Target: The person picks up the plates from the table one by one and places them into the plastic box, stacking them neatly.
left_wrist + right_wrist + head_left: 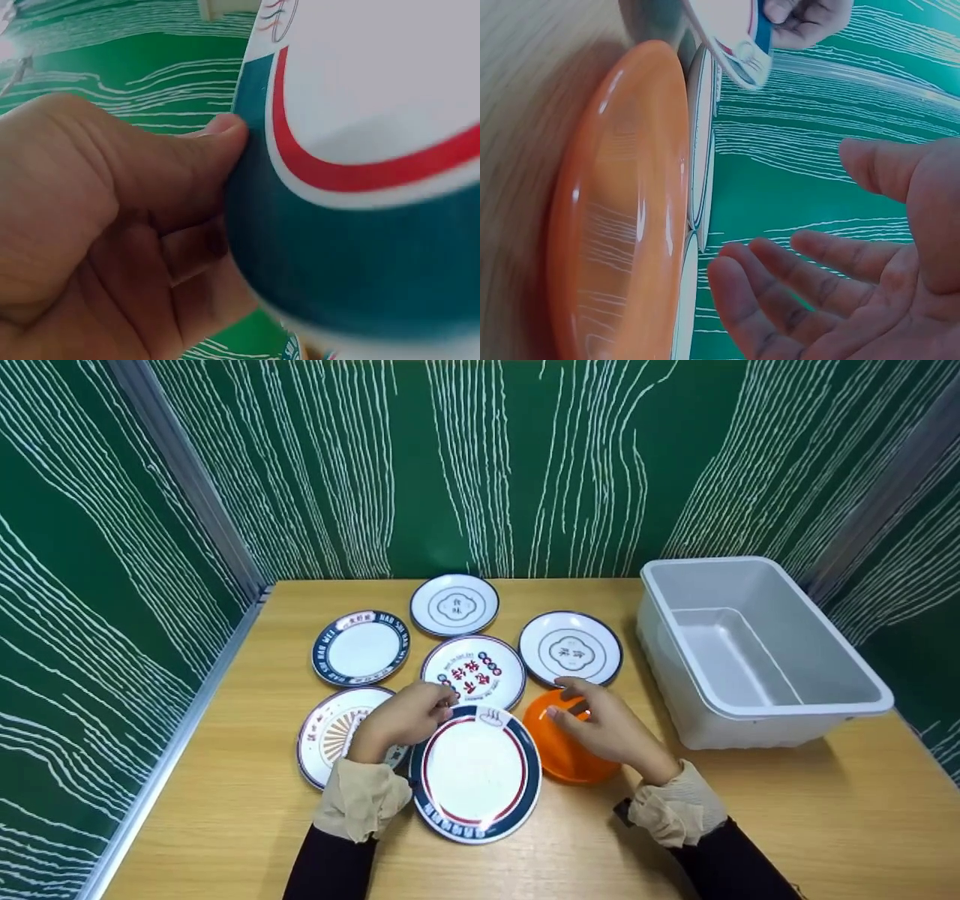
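Note:
My left hand (405, 716) pinches the left edge of a white plate (474, 772) with a navy rim and a red ring. In the right wrist view that plate is tilted and held off the table. The left wrist view has the thumb (187, 161) on the rim, with the other fingers partly hidden behind it. Over a shiny orange plate (559, 754) hovers my right hand (615, 731), its fingers spread and nothing in them. A gap shows between this hand and the orange plate (619, 225) in the right wrist view.
Behind the hands lie a red-lettered plate (472, 671), two white plates (456, 604) (570, 649) and a navy-rimmed plate (361, 649). A sunburst-patterned plate (330, 735) is partly under the left hand. At the right stands a deep grey tub (757, 727). Green walls (412, 472) enclose the wooden table (225, 810).

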Demonstrator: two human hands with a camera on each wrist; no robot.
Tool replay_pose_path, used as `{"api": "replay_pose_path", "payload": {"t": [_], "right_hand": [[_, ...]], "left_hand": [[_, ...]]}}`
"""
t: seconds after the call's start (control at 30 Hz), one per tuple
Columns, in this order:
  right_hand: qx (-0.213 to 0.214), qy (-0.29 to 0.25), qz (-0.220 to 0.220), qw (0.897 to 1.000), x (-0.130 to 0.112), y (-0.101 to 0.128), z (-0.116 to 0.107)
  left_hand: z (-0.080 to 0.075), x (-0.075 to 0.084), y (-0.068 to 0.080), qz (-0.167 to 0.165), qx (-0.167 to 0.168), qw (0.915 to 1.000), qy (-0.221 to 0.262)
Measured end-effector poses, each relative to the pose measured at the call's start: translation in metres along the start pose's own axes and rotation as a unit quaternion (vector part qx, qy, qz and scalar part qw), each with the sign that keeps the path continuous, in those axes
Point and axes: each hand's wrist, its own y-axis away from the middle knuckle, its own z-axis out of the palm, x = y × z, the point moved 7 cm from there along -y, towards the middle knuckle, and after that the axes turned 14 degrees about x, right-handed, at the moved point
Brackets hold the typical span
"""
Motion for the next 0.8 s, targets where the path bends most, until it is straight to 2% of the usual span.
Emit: {"api": "replay_pose_path", "payload": {"t": [0.1,0.33,0.43,0.53,0.6,0.7,0.8], "right_hand": [[-0.009,-0.002,-0.002,1.000,0.000,0.002,0.002],[-0.019,-0.025,-0.002,1.000,-0.005,0.003,0.005],[-0.011,-0.039,0.002,0.999,-0.006,0.003,0.004],[-0.001,-0.078,0.030,0.996,-0.005,0.003,0.002],[0.004,-0.124,0.056,0.991,-0.004,0.003,0.001],[0.012,-0.204,0.103,0.974,-0.004,0.003,0.000],[0.027,-0.243,0.141,0.959,-0.004,0.004,-0.004]], "left_hand": [[-0.007,0.002,0.000,0.008,0.021,0.9996,0.017],[-0.020,-0.003,-0.001,-0.009,0.085,0.9940,0.069],[-0.025,-0.006,-0.002,-0.033,0.112,0.9878,0.104],[-0.028,-0.008,-0.004,-0.061,0.138,0.9767,0.153],[-0.030,-0.008,-0.005,-0.073,0.155,0.9683,0.182],[-0.030,-0.007,-0.006,-0.078,0.184,0.9578,0.207],[-0.029,-0.007,-0.007,-0.090,0.204,0.9460,0.235]]}}
